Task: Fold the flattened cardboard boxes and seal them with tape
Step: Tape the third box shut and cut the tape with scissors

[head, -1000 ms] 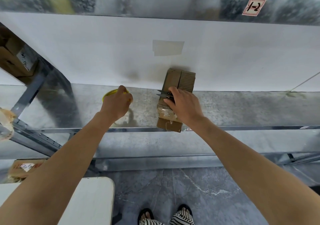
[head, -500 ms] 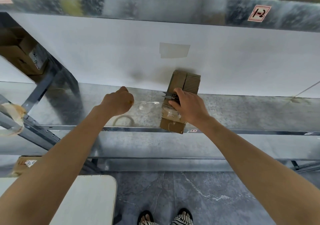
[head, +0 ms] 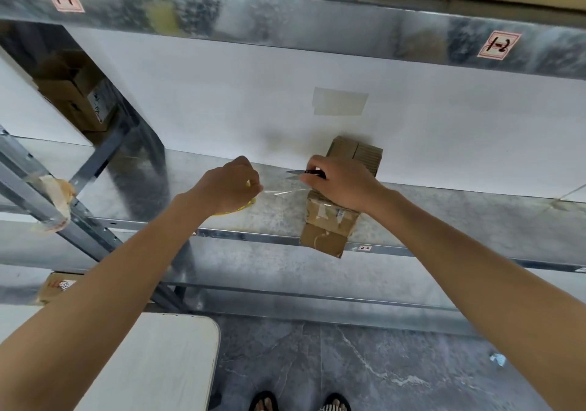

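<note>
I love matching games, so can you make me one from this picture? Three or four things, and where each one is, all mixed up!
Things: 1 tape roll; 2 blade; 3 cardboard box; 4 tape strip.
Places: A held in the right hand; B stretched between tape roll and cardboard box; C gripped by the left hand; D overhanging the shelf edge.
Pairs: 1-C, 2-A, 3-D, 4-B.

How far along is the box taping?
Done: the box is folded and sits on the shelf. In hand: the left hand holds clear tape taut from the roll to the box; the right hand holds a blade above it. Left: cut, press the end down.
</note>
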